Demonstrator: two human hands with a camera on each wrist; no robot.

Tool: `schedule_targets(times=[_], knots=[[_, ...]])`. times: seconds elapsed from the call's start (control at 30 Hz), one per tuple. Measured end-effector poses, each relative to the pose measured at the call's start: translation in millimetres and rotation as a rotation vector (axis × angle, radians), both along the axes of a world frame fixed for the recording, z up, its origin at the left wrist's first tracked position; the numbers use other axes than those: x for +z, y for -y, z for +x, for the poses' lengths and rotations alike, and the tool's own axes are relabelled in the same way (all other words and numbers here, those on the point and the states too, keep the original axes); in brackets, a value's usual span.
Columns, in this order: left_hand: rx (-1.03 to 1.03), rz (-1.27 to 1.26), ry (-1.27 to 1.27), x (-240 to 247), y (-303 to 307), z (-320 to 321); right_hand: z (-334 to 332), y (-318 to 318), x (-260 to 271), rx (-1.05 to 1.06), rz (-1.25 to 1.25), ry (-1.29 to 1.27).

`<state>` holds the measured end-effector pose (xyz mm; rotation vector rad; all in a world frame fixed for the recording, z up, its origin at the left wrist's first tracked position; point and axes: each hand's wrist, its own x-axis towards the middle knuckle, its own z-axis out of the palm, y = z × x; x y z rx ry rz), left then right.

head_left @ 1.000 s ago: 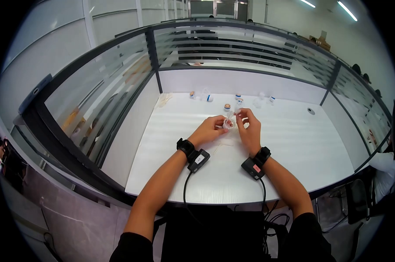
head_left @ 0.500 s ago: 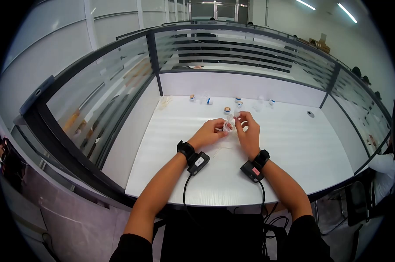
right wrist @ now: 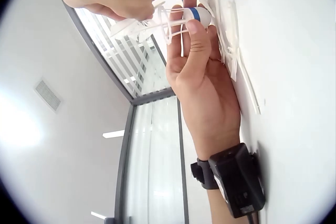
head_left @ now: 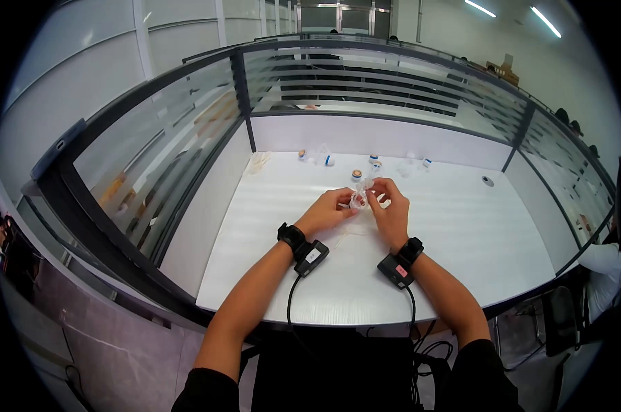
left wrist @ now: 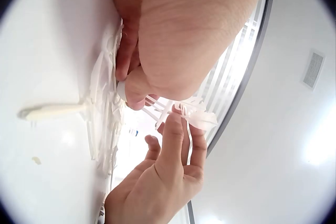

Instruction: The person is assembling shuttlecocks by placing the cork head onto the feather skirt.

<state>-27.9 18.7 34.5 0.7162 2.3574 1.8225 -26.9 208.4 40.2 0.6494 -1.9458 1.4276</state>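
Over the middle of the white desk (head_left: 461,226), my left hand (head_left: 347,204) holds a small white vial with a blue band (right wrist: 198,15), its fingers curled around it. My right hand (head_left: 375,192) is close beside it and pinches the thin clear plastic wrapper (right wrist: 157,22) that hangs off the vial. In the left wrist view the wrapper (left wrist: 195,117) stretches between the two hands, just above the desk. Both wrists carry black camera units.
Several small vials (head_left: 356,174) stand in a loose row near the back partition (head_left: 379,134). Loose clear plastic (left wrist: 102,108) and a pale stick (left wrist: 52,111) lie on the desk under my hands. A round cable hole (head_left: 487,180) is at the right.
My right hand has come down a little toward the left hand, and the wrapper is held lower between them. The vials at the back have not moved.
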Motion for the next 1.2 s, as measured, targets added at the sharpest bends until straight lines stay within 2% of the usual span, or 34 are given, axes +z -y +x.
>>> schedule_targets(times=[1.2], knots=[[-0.002, 0.011, 0.018, 6.1, -0.3, 5.9, -1.4, 1.9, -3.0, -0.022, -0.023, 0.023]])
